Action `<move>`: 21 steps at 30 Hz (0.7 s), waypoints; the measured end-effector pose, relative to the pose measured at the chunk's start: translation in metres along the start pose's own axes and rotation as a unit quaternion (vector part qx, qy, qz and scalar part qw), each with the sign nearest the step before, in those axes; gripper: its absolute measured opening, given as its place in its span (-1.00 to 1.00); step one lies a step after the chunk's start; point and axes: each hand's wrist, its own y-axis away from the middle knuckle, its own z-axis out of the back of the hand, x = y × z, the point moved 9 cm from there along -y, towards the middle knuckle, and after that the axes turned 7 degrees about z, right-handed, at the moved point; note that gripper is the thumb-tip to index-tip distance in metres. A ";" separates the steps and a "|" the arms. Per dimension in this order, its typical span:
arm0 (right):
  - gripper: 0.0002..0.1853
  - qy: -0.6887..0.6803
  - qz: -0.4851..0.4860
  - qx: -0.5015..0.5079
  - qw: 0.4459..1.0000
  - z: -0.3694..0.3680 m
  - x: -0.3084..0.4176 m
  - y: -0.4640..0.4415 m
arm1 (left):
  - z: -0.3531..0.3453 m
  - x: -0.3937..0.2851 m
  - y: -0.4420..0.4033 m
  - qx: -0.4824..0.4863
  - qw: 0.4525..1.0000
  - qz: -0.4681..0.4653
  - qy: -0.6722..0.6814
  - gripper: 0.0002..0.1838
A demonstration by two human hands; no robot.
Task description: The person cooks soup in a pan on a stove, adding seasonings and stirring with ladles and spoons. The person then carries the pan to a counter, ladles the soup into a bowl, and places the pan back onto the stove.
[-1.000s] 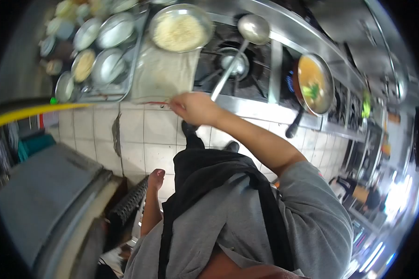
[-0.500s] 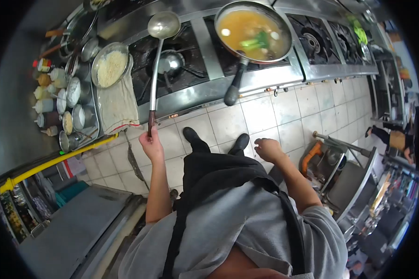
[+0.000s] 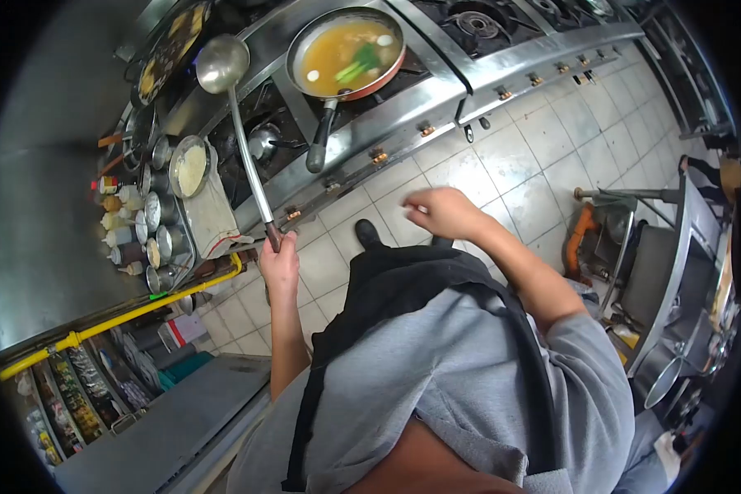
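Note:
In the head view, my left hand (image 3: 280, 265) is closed round the dark handle end of a long metal ladle (image 3: 253, 174). The ladle's round bowl (image 3: 222, 63) reaches over the stove, left of the frying pan. My right hand (image 3: 449, 212) hangs over the floor in front of me, fingers loosely curled and a little apart, with nothing in it. A frying pan (image 3: 389, 78) with a black handle (image 3: 323, 136) sits on the stove. Orange-brown broth (image 3: 329, 58) fills it, with green vegetable (image 3: 362, 60) and white round pieces in the liquid.
At left, a bowl of pale crumbs or grains (image 3: 192, 167) rests near a folded cloth (image 3: 216, 216), beside several sauce bottles (image 3: 117, 236) and metal pots. A yellow pipe (image 3: 152, 307) runs below the counter. A wheeled metal cart (image 3: 683, 247) stands at right, with a person behind it.
My view has turned, and the stove appears shifted left and tilted. My right hand has risen and come forward, nearer the stove. The ladle stays in my left hand.

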 end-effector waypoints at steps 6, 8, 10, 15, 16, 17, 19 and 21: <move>-0.58 -0.475 0.034 -0.165 0.864 0.044 0.052 -0.087 | -0.144 -0.054 0.061 0.190 0.979 -0.067 -0.010 -0.82; -0.71 -0.614 -0.033 -0.241 0.751 0.068 0.048 -0.089 | -0.177 -0.062 0.066 0.265 0.962 -0.059 -0.030 -0.78; -0.72 -0.558 -0.020 -0.351 0.751 0.100 0.006 -0.065 | -0.203 -0.118 0.084 0.287 0.884 -0.344 -0.133 -0.52; -0.80 -0.481 -0.216 -0.409 0.745 0.148 -0.098 0.062 | -0.160 -0.132 -0.065 0.024 0.876 -0.246 -0.414 -0.31; -0.81 -0.456 -0.254 -0.420 0.742 0.148 -0.103 0.089 | -0.165 -0.106 -0.095 0.134 0.912 -0.141 -0.361 -0.37; -0.83 -0.429 -0.289 -0.430 0.740 0.149 -0.105 0.115 | -0.175 -0.082 -0.113 0.240 0.924 -0.033 -0.295 -0.43; -0.82 -0.412 -0.348 -0.434 0.721 0.137 -0.114 0.164 | -0.178 -0.067 -0.127 0.301 0.937 0.075 -0.159 -0.57; -0.83 -0.383 -0.391 -0.443 0.710 0.117 -0.125 0.207 | -0.190 -0.061 -0.114 0.405 0.893 0.195 0.002 -0.70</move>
